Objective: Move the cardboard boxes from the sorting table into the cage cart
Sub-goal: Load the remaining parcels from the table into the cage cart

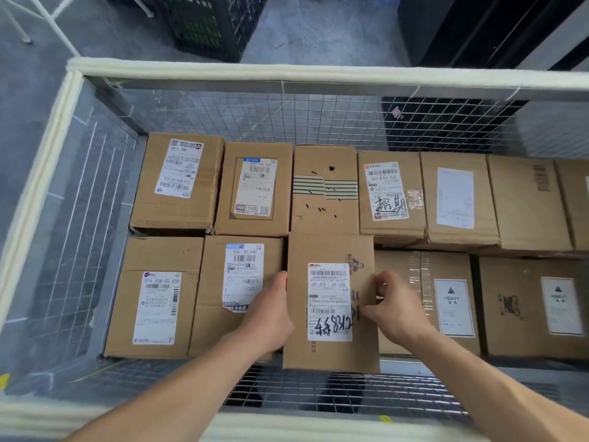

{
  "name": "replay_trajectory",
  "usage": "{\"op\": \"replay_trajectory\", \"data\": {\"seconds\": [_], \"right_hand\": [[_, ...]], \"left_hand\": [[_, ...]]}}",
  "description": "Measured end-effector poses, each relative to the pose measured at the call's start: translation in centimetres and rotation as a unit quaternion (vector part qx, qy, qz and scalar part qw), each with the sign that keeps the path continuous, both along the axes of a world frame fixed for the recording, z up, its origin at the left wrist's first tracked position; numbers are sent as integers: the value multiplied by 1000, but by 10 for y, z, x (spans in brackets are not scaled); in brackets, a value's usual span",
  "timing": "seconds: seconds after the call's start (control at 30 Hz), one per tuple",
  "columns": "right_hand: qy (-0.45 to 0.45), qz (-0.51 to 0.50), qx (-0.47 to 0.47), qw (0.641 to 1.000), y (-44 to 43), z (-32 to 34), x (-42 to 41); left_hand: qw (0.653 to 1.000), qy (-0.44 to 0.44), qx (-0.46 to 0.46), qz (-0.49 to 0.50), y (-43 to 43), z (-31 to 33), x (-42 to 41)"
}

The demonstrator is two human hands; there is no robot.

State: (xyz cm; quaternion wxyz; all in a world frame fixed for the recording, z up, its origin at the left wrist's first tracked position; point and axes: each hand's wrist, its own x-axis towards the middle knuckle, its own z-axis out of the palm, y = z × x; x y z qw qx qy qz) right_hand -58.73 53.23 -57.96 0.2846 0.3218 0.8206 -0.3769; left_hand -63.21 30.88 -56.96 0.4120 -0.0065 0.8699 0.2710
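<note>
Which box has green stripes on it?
The brown cardboard box in the far row, third from the left, directly behind the white-labelled cardboard box gripped by the left hand and right hand. Green striped bands cross its top; no other box has stripes.

The cage cart (223,71), wire-mesh walled with a white padded rim, carries cardboard boxes (178,183) in 2 rows, labels up. In the near row, a box labelled J4-J06 (331,247) sits just beside a box labelled HEAVY (446,342).
</note>
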Motion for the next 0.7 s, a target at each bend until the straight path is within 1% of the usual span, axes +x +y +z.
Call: {"op": "replay_trajectory", "data": {"seconds": [0.1, 0.23, 0.37, 0.43, 0.53, 0.6, 0.7], "right_hand": [[-10, 8, 0, 1000, -2, -8, 2], [-35, 45, -12, 998, -2, -15, 0], [-51, 90, -9, 995, 4, -13, -10], [-58, 123, 6, 991, 4, -9, -12], [-74, 183, 55, 979, 1, 2, -11], [-74, 202, 90, 972, -1, 14, -11], [-54, 215, 114, 968, 0, 42, -12]], "left_hand": [[999, 9, -40, -30, 1, -7, -1], [989, 31, -109, -96, 6, -13, -6], [980, 59, -140, -128, 14, -9, -9], [977, 67, -146, -144, 13, -5, -10], [971, 66, -148, -179, 11, 10, -14], [959, 79, -163, -219, 11, 26, -20], [943, 109, -177, -261, 17, 55, -26]]}}
